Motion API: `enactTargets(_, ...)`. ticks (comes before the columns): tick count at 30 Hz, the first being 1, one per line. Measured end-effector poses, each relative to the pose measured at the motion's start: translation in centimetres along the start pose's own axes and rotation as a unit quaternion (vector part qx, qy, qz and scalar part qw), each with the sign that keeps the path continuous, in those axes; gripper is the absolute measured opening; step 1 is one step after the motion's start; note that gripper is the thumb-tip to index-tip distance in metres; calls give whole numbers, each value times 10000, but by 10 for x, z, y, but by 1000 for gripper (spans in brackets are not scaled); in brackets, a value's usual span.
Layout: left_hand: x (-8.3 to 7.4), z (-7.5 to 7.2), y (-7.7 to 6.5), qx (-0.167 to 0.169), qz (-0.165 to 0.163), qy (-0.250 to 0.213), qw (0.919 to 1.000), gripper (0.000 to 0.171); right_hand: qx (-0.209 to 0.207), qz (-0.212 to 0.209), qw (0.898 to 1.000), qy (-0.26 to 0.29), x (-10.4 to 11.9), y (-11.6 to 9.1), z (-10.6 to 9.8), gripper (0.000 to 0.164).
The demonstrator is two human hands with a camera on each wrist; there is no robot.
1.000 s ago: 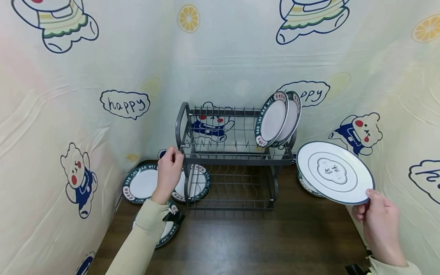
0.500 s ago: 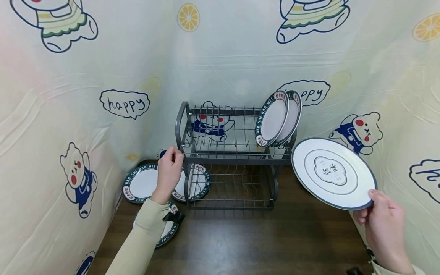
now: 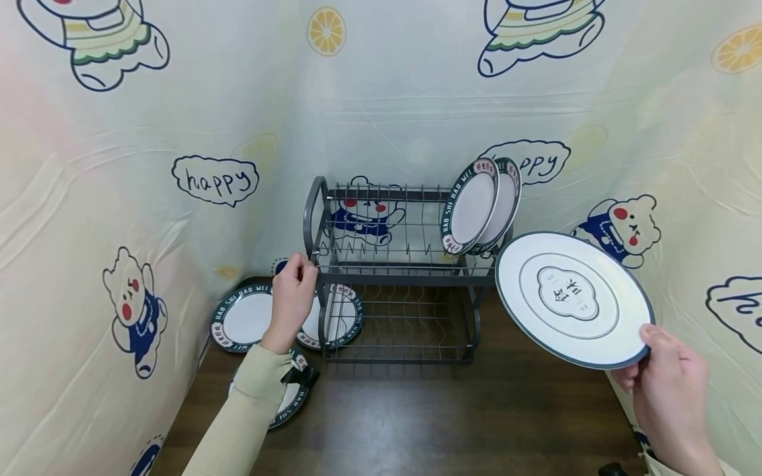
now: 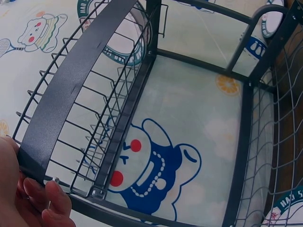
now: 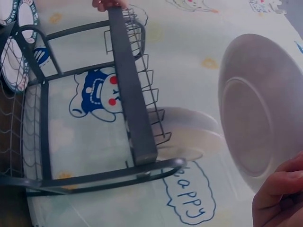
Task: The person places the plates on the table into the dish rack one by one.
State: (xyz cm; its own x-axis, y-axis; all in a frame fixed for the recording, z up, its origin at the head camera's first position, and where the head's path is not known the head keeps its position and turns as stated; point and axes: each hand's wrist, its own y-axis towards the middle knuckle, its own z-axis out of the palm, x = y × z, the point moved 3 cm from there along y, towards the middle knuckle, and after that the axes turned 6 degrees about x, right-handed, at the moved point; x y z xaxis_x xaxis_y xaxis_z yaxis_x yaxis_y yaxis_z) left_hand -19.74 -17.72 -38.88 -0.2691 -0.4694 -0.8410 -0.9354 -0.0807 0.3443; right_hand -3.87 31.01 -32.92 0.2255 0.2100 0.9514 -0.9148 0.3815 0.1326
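Note:
A dark grey two-tier dish rack [image 3: 411, 280] stands on the brown table. My left hand [image 3: 292, 301] grips its upper left corner, the fingers curled round the frame in the left wrist view. Out to the right, my right hand [image 3: 669, 393] pinches a white plate [image 3: 524, 297] by its lower right edge. The plate is raised and tilted, its stamped, blue-edged face turned to the head camera. On the top tier's right end, two green-rimmed plates lean upright, a front plate [image 3: 470, 208] and one behind it [image 3: 506, 205]. The held plate overlaps the rack's right end in view.
Green-rimmed plates lie on the table [image 3: 405, 423] at left: one plate [image 3: 241, 318] near the cloth, another plate [image 3: 345, 317] partly behind the rack's left side, and a third plate [image 3: 292, 400] partly under my left forearm. Printed cloth [image 3: 393, 119] hangs behind and on both sides.
My right hand has shifted slightly right and down. The held plate has tipped more toward the head camera, and its far edge has come up and left. My left hand has stayed put.

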Motion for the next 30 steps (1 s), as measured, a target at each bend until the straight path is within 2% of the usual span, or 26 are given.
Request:
enactTargets(8,2,0,1,-31,-14,31,10000,19,295,-221,9992,-121,10,1,15,40)
enactTargets(22,0,0,0,-10,-22,-18,10000,19,514,-240,9966,-595,27,7,36,38)
enactTargets(30,0,1,0,23,-16,-11,10000,21,799,-352,9931,-785,35,14,51,36)
